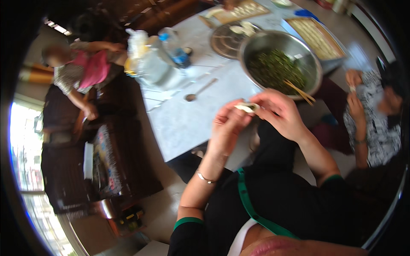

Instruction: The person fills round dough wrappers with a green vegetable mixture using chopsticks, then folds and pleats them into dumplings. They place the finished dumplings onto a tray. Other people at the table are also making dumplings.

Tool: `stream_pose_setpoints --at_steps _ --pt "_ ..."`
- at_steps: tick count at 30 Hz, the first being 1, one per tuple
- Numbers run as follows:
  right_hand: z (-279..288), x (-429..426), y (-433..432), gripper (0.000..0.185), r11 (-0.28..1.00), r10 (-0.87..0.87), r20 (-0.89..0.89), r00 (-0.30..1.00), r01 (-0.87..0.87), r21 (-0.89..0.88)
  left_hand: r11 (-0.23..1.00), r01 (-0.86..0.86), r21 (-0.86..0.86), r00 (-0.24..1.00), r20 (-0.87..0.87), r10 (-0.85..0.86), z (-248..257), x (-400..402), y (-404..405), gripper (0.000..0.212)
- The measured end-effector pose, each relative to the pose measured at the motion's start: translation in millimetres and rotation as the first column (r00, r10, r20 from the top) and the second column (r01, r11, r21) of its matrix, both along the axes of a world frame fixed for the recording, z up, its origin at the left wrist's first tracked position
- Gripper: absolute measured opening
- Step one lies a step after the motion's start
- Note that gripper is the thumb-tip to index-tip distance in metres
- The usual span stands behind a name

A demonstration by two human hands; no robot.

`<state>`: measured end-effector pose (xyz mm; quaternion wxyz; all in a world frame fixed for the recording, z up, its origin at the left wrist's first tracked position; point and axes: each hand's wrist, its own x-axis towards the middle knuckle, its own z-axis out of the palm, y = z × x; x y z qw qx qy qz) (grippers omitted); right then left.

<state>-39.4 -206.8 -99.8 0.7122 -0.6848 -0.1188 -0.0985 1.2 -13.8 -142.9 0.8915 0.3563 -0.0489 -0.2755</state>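
A small dumpling wrapper (245,107), folded over with a dark green filling showing at its right end, is held between my two hands near the table's edge. My left hand (228,121) pinches its left side between thumb and fingers. The fingertips of my right hand (279,112) grip its right end. Just beyond the right hand stands a large steel bowl (245,68) of chopped green filling (275,65). A pair of wooden chopsticks (299,92) leans over the bowl's near rim.
On the marble-patterned table (179,131) lies a long-handled spoon (201,89). Behind it stand plastic bags (150,64) and a plastic bottle (169,40). A round tray (224,41) carries wrappers (245,28). A box (315,36) holds rows of dumplings. People are at left (93,67) and right (371,112).
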Motion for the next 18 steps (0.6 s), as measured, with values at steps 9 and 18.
stream_pose_setpoints --at_steps 9,18 --pt "10 1 -3 0.018 0.996 0.023 -0.024 0.999 -0.025 -0.089 0.992 -0.04 0.119 0.991 0.131 0.024 18 -3 -1 0.035" --pt "17 0 -8 0.015 0.993 0.034 -0.076 0.996 -0.043 -0.11 0.961 -0.115 0.25 0.958 0.284 0.04 24 -8 -1 0.032"
